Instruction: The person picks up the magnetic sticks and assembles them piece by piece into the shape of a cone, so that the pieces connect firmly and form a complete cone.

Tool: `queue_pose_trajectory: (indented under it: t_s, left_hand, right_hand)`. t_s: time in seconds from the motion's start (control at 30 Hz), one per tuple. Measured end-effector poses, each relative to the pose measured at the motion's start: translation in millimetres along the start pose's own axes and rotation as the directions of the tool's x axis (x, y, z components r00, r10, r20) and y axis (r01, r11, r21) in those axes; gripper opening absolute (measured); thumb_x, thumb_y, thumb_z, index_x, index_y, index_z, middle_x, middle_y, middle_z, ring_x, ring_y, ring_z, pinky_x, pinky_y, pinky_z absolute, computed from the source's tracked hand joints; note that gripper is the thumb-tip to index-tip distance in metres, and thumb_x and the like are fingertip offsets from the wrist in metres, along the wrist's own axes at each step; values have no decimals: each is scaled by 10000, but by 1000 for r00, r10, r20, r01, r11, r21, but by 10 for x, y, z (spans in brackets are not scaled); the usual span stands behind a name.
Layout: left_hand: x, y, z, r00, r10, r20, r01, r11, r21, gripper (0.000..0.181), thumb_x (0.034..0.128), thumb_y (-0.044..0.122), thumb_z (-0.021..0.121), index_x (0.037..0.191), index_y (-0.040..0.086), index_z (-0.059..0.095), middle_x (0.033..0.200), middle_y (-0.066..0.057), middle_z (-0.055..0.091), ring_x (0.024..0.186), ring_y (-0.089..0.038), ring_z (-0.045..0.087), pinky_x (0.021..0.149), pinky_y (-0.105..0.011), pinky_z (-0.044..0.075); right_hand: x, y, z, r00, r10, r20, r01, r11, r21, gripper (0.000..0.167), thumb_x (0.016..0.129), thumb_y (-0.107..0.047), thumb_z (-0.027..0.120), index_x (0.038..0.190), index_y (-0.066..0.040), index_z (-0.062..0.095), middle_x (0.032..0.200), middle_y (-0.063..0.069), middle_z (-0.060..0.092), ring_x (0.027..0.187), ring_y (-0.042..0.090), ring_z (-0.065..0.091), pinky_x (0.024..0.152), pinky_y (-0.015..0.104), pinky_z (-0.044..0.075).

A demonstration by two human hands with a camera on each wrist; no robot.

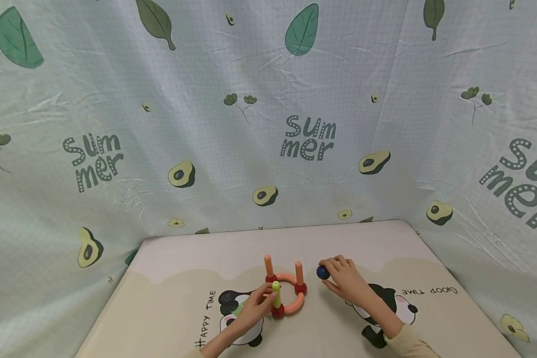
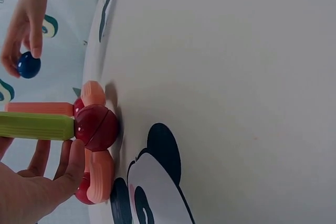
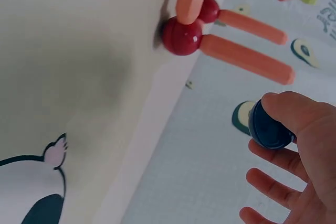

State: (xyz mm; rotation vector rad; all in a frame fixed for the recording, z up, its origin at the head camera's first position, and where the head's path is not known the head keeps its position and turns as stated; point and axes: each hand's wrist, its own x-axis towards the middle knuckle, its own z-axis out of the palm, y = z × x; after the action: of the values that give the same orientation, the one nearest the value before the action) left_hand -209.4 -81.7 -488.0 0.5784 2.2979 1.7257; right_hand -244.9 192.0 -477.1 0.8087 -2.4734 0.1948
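Observation:
On the table stands a ring of curved orange pieces (image 1: 295,304) joined by three red balls (image 1: 278,312). Two orange sticks (image 1: 299,273) rise from the back and right balls, and a green stick (image 1: 276,294) rises from the front one. My left hand (image 1: 254,309) holds the green stick between thumb and fingers, low near its red ball (image 2: 96,128). To the right of the ring and above the table, my right hand (image 1: 346,282) pinches a dark blue ball (image 3: 269,125) between thumb and index finger; its other fingers are spread apart.
The tabletop (image 1: 322,338) has a cloth with panda drawings (image 1: 404,309) and lettering. A pale curtain (image 1: 223,149) printed with leaves and avocados hangs behind the table and along both sides.

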Motion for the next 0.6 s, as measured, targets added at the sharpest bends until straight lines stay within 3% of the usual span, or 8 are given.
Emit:
queue_pose_trajectory:
  t_s: [0.13, 0.3, 0.5, 0.6]
  left_hand:
    - [34, -99, 5, 1000, 0, -7, 0, 1000, 14, 361, 950, 228, 401, 1230, 4, 444, 1084, -199, 536, 888, -199, 544, 697, -351, 482]
    - [45, -83, 11, 1000, -12, -14, 13, 1000, 18, 371, 949, 241, 403, 1238, 12, 450, 1093, -189, 538, 903, -188, 535, 692, -334, 477]
    - [-8, 140, 8, 1000, 13, -15, -12, 999, 43, 315, 949, 180, 402, 1187, -8, 487, 1086, -237, 537, 925, -261, 537, 725, -402, 478]
    - [-28, 238, 9, 999, 40, -12, -40, 997, 63, 308, 948, 155, 399, 1171, -36, 490, 1078, -245, 540, 918, -260, 536, 724, -344, 468]
  right_hand:
    - [53, -75, -56, 1000, -26, -10, 26, 1000, -6, 423, 725, -250, 723, 1088, -147, 530, 1003, 6, 573, 928, 184, 470, 753, 397, 393]
    - [111, -173, -111, 998, -66, -11, 65, 998, -11, 422, 748, -250, 703, 1120, -155, 529, 1028, -7, 554, 945, 173, 463, 766, 384, 396]
    - [177, -305, -163, 995, -96, 4, 96, 995, -4, 466, 758, -261, 691, 1181, -193, 509, 1048, -8, 531, 964, 170, 453, 769, 374, 399]
    - [214, -361, -183, 994, -112, -5, 112, 994, -2, 489, 754, -260, 695, 1201, -214, 502, 1055, -12, 522, 965, 166, 448, 769, 370, 402]
